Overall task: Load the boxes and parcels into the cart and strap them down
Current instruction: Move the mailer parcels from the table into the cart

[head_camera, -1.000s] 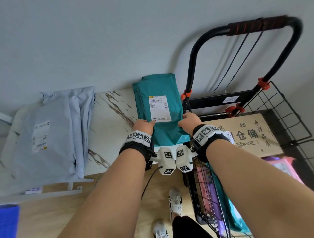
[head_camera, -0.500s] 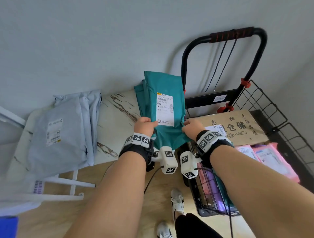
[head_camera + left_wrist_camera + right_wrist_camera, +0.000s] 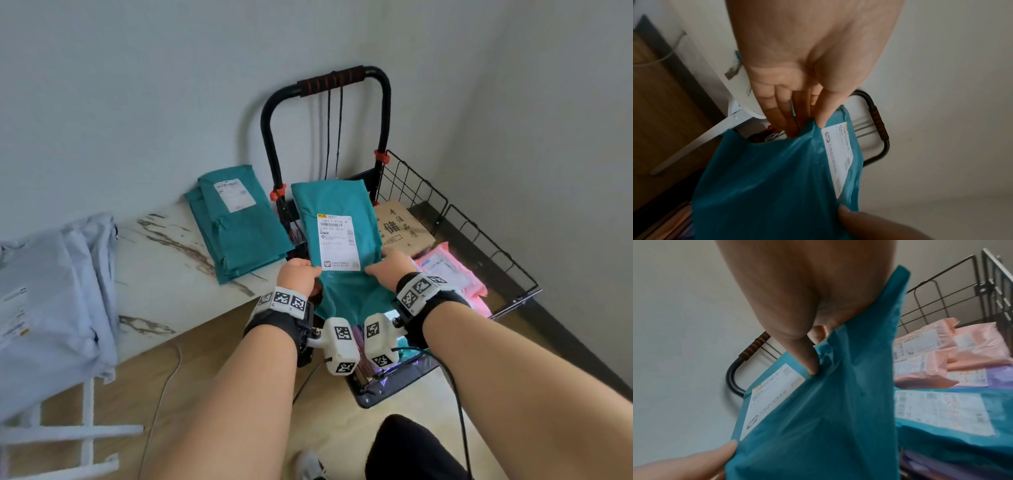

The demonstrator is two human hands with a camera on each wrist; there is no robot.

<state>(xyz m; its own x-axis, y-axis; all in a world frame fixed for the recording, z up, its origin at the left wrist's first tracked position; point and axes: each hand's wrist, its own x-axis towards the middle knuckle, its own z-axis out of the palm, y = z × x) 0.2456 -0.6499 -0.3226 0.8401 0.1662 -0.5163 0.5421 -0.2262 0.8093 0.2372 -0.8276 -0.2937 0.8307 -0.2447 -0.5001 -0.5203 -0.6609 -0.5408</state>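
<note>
I hold a teal plastic parcel [image 3: 337, 205] with a white label in the air over the black wire cart [image 3: 479, 236]. My left hand [image 3: 299, 275] pinches its near left edge, and my right hand [image 3: 394, 269] pinches its near right edge. Thumb above and fingers below the teal parcel [image 3: 777, 170] show in the left wrist view. The right wrist view has my thumb pressed on the parcel [image 3: 828, 410]. Inside the cart lie a cardboard box [image 3: 404, 228], pink parcels [image 3: 448, 270] and another teal parcel [image 3: 941, 415]. A second teal parcel [image 3: 236, 219] stays on the marble-topped table [image 3: 161, 274].
Pale blue-grey parcels [image 3: 51, 298] lie on the table's left part. The cart's handle [image 3: 329, 84] stands against the wall with black cords [image 3: 334, 130] hanging from it. A cable [image 3: 164, 387] trails on the wood floor by my shoes.
Both hands lifted the top teal parcel off the table and carried it right, over the cart. The teal parcel beneath it is now uncovered on the table.
</note>
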